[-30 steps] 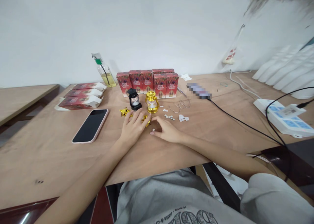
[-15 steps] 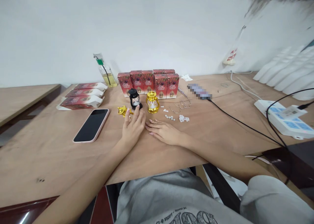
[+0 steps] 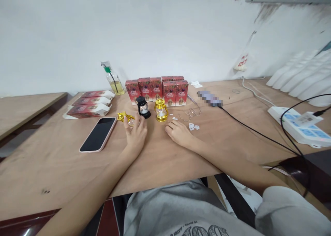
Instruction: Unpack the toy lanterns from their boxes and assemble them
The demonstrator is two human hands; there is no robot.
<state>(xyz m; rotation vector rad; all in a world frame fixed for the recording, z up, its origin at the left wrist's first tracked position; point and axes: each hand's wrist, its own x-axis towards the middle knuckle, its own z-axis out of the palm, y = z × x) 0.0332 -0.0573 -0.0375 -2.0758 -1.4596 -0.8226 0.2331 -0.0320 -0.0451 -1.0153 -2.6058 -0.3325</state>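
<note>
Left hand point(image 3: 136, 135) sits by the gold star piece point(image 3: 123, 116) on the desk point(image 3: 51, 167), fingers curled against it, and I can't tell whether it's gripped. Right hand point(image 3: 179, 133) lies flat, palm down, open and holding nothing, just in front of the gold lantern point(image 3: 160, 110). The black lantern point(image 3: 143, 107) stands beside that one, with the phone point(image 3: 98, 134) off to the left.

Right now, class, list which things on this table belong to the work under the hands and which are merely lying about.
In hand: left hand at the gold lantern parts; right hand flat near the gold lantern; black lantern; wire hooks; red boxes.
Lying about: phone; spray bottle; power strip.
</note>
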